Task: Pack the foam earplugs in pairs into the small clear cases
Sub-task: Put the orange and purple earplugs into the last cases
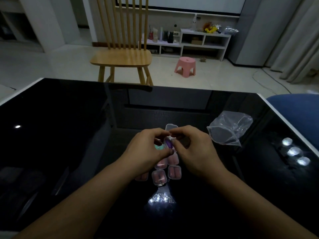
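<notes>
My left hand (pixel 148 149) and my right hand (pixel 193 150) meet over the middle of the black glass table (pixel 69 135). Between their fingertips is a small clear case (pixel 171 128) with its lid standing open, and a purple earplug (pixel 168 145) lies in it. Both hands grip this case. A teal earplug (pixel 159 147) shows under my left fingers. Below the hands lie several shut clear cases with pink earplugs inside (pixel 174 172), (pixel 159 177); others are partly hidden by my left wrist.
A crumpled clear plastic bag (pixel 229 128) lies to the right of my hands. Lamp reflections glare on the glass at the right (pixel 293 151) and near the front (pixel 161 198). A wooden chair (pixel 122 57) stands beyond the far edge, with a pink stool (pixel 186 66) behind.
</notes>
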